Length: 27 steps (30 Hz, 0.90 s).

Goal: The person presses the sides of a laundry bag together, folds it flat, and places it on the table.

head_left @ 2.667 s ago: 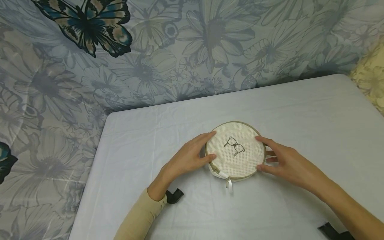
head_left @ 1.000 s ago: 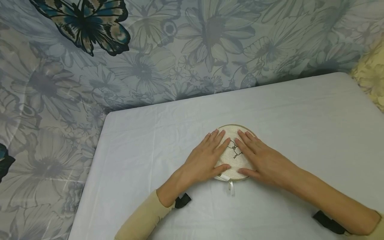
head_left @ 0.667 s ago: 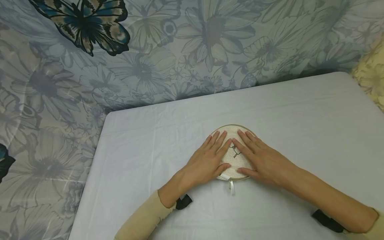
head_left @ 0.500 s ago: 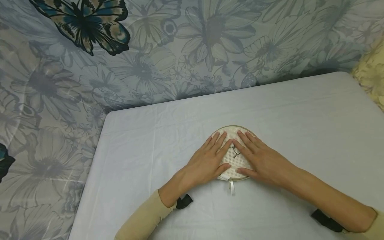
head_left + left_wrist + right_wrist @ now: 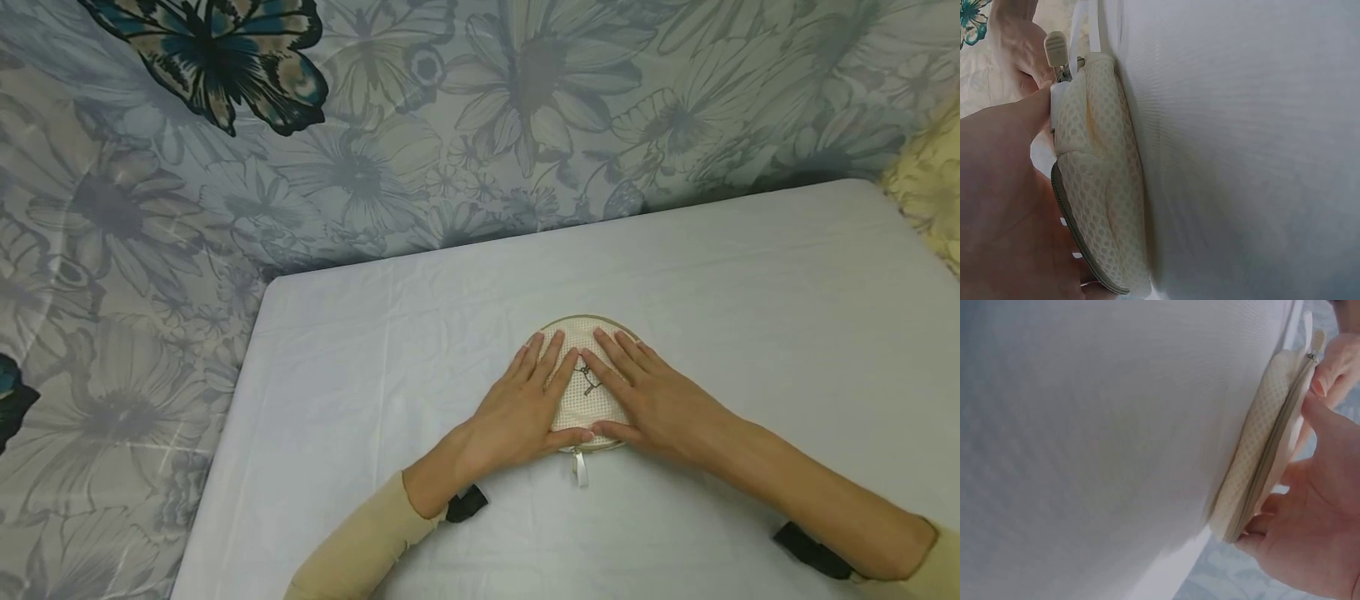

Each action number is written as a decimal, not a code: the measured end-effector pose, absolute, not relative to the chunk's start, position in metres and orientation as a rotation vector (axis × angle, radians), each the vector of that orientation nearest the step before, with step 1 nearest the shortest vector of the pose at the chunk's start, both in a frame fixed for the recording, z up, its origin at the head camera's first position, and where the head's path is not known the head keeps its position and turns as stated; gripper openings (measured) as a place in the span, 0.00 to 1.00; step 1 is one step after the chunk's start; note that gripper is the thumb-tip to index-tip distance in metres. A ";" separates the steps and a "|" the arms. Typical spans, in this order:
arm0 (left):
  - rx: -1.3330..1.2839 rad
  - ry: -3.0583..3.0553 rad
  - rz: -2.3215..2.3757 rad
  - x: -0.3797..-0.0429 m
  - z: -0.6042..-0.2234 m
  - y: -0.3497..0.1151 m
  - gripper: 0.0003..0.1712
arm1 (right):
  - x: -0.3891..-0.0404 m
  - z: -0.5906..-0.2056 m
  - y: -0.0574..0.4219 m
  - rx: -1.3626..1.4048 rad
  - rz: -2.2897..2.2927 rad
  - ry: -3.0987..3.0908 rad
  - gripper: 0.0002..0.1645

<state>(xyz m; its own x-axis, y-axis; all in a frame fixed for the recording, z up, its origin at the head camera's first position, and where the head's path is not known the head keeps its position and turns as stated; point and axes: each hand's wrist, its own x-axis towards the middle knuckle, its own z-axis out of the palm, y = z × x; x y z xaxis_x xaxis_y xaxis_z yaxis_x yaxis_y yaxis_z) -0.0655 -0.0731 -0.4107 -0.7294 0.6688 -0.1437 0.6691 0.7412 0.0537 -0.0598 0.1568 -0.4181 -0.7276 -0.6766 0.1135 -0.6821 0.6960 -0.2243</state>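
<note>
A round cream mesh laundry bag (image 5: 591, 410) lies flat on the white-covered table (image 5: 360, 358), a thin black line drawing showing on its top. My left hand (image 5: 519, 407) rests palm down over its left half with fingers straight and spread. Over the right half lies my right hand (image 5: 663, 404) in the same way, the two thumb tips meeting near the front rim. Both hands cover much of the top. In the left wrist view the puffy honeycomb side (image 5: 1104, 181) sits against the cloth. The right wrist view shows the zip (image 5: 1272, 440) running round the edge, closed along the visible stretch.
A zip pull with a white tab (image 5: 580, 468) sticks out at the bag's front. Behind the table hangs a grey floral curtain (image 5: 540, 100) with a dark butterfly (image 5: 225, 67). Yellow floral fabric (image 5: 930, 192) shows at the far right. Black straps (image 5: 467, 504) sit at both wrists.
Earlier both hands held the bag by its sides; they have since moved inward and lie flat on top. In the last half second the left thumb has shifted right to the right thumb.
</note>
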 end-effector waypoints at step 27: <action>1.004 2.686 -0.179 -0.067 -0.412 -0.064 0.61 | -0.060 -0.421 0.156 1.177 0.295 -2.925 0.51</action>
<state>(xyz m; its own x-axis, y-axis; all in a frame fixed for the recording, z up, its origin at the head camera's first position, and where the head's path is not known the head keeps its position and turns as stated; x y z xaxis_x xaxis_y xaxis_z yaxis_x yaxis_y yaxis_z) -0.0672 -0.0640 -0.4122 -0.7242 0.6254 -0.2904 0.6584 0.7524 -0.0216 -0.0601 0.1558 -0.4205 -0.7237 -0.6886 0.0459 -0.6839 0.7066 -0.1817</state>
